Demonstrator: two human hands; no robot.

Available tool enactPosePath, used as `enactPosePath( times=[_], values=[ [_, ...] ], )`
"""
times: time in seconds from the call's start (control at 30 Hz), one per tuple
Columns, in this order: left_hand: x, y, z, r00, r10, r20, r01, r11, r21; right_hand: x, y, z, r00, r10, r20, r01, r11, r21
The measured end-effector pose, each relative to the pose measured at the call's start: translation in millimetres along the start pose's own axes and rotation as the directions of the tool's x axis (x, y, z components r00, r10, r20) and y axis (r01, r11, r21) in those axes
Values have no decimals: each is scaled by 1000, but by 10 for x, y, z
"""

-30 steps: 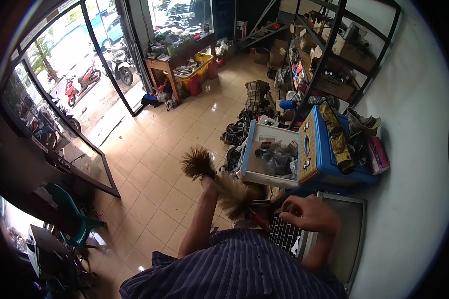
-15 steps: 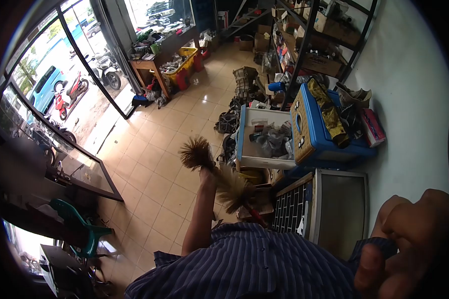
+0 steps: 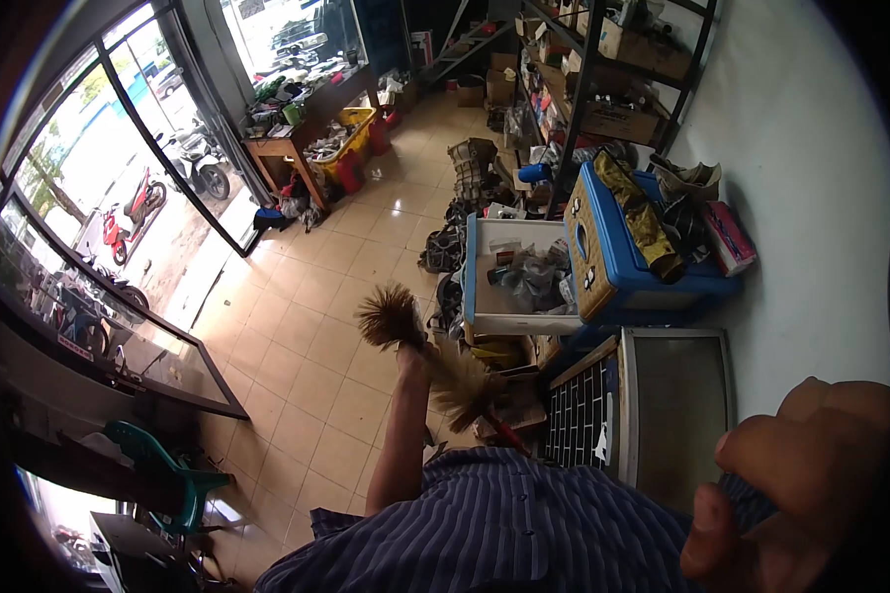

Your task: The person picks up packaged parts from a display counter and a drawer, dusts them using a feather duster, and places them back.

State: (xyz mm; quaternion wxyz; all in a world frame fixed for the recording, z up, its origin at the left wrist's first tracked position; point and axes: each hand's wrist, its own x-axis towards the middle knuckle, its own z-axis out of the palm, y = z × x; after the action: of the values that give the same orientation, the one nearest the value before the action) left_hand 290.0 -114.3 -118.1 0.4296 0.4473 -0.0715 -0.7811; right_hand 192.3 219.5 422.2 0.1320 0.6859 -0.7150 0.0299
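Two brushy bundles show in front of my striped shirt. My left hand (image 3: 411, 358) is closed round the base of the dark brown bristle bundle (image 3: 390, 316), with its forearm stretched forward. Beside it a lighter feathery duster (image 3: 460, 387) with a red handle (image 3: 504, 432) slants down toward the shirt; what holds it is hard to see. My right hand (image 3: 811, 465) is raised close to the camera at the lower right, fingers curled and thumb apart, with nothing visible between them.
An open white drawer (image 3: 475, 282) of plastic bags juts from a blue cabinet (image 3: 653, 287). Below stands a glass-topped case (image 3: 674, 405). A black shelf rack (image 3: 585, 109), a wooden table (image 3: 277, 148), a green chair (image 3: 183, 484) and a glass door (image 3: 168, 346) stand around.
My right hand has moved from above the glass-topped case to the lower right, close to the camera. My left hand stays round the bristle bundle. The view has shifted slightly.
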Motion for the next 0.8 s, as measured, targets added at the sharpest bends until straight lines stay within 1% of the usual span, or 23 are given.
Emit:
enactPosePath(
  times=[0.17, 0.23, 0.37, 0.47, 0.53, 0.57, 0.67, 0.73, 0.8],
  values=[
    [75, -43, -31, 999, -1, 48, 1, 1000, 11, -25, 5, 5, 1000, 11, -25, -11, 1000, -5],
    [13, -38, 2, 999, 31, 30, -32, 999, 17, -20, 6, 10, 999, 6, -33, -7, 1000, -4],
    [-19, -8, 33, 999, 34, -21, -34, 999, 30, 3, 28, 10, 999, -9, -46, 9, 1000, -5],
    [-146, 24, 85, 1000, 9, 17, -9, 1000, 9, -36, 48, 23, 998, 8, -61, -8, 1000, 3],
    [-164, 39, 117, 999, -49, -10, 49, 997, -62, -61, 63, 37, 997, 23, -73, -22, 1000, 10],
    [-144, 34, 117, 999, -50, -9, 50, 997, -54, -74, 72, 45, 997, 31, -76, -30, 999, 14],
    [-15, 22, 59, 999, -43, 16, 44, 998, -34, -104, 90, 75, 995, 52, -80, -50, 998, 28],
    [51, -11, 15, 996, -38, 85, 40, 999, -22, -142, 90, 78, 994, 80, -72, -78, 996, 31],
    [-37, 14, 58, 992, -65, 108, 67, 998, -20, -201, 77, 81, 990, 128, -60, -127, 991, 34]
  ],
)
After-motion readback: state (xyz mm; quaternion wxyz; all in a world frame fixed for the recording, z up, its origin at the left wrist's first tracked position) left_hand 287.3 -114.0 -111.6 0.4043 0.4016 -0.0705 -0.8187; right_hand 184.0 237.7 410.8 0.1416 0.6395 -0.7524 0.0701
